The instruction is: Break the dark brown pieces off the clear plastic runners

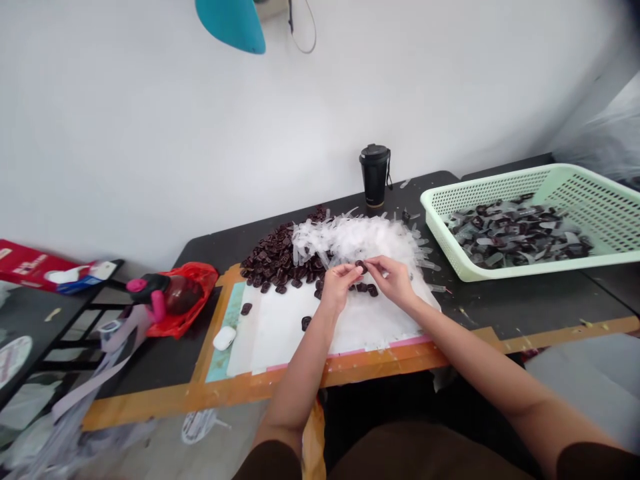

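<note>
Between my two hands, over the white work sheet, is a small dark brown piece. My left hand pinches it from one side, and the fingertips of my right hand close on its other side. Whether a clear strip is also in the right fingers is too small to tell. Behind the hands lie a heap of similar dark brown pieces and a pile of translucent plastic strips. A few loose brown pieces rest near the wrists, one of them beside my left forearm.
A pale green basket on the right holds many dark pieces with strips. At the back stands a black lidded tumbler. On the left are a white case and a red tray with a bottle. Tape covers the table's front edge.
</note>
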### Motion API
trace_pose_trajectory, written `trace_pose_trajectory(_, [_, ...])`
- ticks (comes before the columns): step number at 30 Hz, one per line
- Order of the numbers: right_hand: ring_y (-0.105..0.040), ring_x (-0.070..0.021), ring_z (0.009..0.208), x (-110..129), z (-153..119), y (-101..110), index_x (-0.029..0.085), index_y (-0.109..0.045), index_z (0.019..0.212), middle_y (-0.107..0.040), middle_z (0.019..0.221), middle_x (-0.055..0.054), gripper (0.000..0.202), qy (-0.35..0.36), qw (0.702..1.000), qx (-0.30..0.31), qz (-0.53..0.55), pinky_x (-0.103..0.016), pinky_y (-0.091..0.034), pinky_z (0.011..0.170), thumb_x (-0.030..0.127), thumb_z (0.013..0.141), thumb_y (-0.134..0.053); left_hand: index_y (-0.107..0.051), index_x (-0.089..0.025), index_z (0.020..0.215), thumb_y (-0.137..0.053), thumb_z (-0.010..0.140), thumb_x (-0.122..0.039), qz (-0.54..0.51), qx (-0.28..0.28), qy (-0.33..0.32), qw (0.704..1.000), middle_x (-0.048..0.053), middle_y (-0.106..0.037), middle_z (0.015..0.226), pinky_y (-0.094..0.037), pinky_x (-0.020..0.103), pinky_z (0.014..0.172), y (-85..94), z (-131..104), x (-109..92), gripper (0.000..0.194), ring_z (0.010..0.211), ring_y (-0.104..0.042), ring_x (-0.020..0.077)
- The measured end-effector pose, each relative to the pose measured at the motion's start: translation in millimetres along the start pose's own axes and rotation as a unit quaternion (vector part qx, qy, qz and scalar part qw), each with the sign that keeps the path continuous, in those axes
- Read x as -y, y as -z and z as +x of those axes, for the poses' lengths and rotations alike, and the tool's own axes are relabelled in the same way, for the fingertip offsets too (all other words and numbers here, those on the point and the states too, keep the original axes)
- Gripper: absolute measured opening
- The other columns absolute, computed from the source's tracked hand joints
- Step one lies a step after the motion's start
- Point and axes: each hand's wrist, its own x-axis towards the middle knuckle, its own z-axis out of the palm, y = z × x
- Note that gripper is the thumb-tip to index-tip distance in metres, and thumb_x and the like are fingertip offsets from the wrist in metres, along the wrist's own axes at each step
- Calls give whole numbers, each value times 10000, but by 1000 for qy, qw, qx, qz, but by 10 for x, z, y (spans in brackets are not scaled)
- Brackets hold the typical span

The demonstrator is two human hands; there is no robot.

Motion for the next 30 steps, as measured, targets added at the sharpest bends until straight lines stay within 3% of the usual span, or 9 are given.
trace_pose_trajectory(3, [-661,-201,805,-4,-1,-4,210,-682,1029,-713,934,-89,255,27,999,20,3,-328,-523,697,323,946,-469,-621,-137,610,-854,562,-335,-32,9,17,999,-40,-610,616,-510,244,686,-14,-3,-1,309,621,-603,80])
trace_pose_trajectory(7, [-662,-203,827,-9,-19,-12,216,-634,1155,-702,953,-91,288,54,997,46,-1,-333,-525,718,305,960,-441,-574,-145,654,-848,573,-361,-76,-1,36,996,-23,-647,691,-490,216,652,-13,-2,-19,358,709,-658,108])
trace_pose_trajectory(14, [-647,-174,685,2,-25,11,211,-652,948,-719,847,-62,186,30,998,37,-31,-285,-493,625,337,930,-517,-618,-153,762,-841,576,-396,-53,-31,27,998,9,-703,763,-508,270,722,-14,-2,-40,379,703,-667,124])
trace_pose_trajectory(20, [-649,-173,674,3,-25,14,213,-662,938,-726,849,-55,184,32,998,36,-44,-279,-477,614,327,925,-519,-670,-149,777,-830,590,-403,-26,-48,0,999,13,-698,744,-519,288,742,-35,-4,-11,354,676,-658,122])
trace_pose_trajectory(26, [-582,-135,555,-13,-38,13,204,-666,878,-696,729,-28,155,37,996,34,-71,-254,-441,564,278,897,-531,-719,-144,786,-798,647,-390,1,-36,-38,999,18,-701,746,-535,307,776,-48,-24,13,293,686,-651,124])
trace_pose_trajectory(30, [-567,-128,556,1,-45,12,202,-659,873,-685,723,-30,154,56,995,6,-83,-246,-435,561,273,900,-525,-717,-137,772,-790,656,-408,1,-35,-32,999,30,-708,751,-536,335,816,-62,-34,5,304,712,-666,142])
